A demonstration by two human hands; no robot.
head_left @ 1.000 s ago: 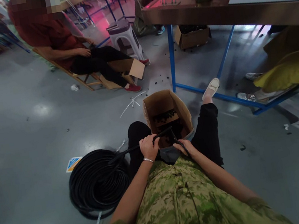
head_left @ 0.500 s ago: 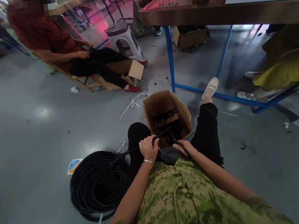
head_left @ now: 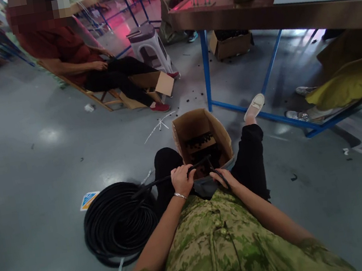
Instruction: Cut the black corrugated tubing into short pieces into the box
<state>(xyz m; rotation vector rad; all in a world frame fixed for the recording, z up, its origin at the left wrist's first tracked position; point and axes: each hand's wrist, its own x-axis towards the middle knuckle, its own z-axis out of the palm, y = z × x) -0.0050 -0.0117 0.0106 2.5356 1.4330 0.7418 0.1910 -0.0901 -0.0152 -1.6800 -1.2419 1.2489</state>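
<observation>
My left hand [head_left: 181,180] is closed around a length of black tubing [head_left: 161,181] near its free end. The tubing runs left to a large black coil [head_left: 120,227] lying on the floor. In my right hand [head_left: 223,179] is a dark, slim hand tool [head_left: 220,175] with curved handles, which looks like scissors. Its tip points up at the tubing's end; whether they touch is too small to tell. Both hands are over the near edge of an open cardboard box [head_left: 189,122] between my legs. Small black pieces [head_left: 204,153] lie inside it.
A table [head_left: 272,18] on blue legs stands ahead on the right, with another box [head_left: 231,45] beneath. Ahead left, a seated person [head_left: 55,59] has a box [head_left: 163,84] by their feet and a plastic stool [head_left: 148,46] nearby. A yellow-clothed person [head_left: 352,85] sits at right.
My left hand has shifted slightly right with the tubing, its end now a little farther right above the box. The right hand with the tool has barely moved.
</observation>
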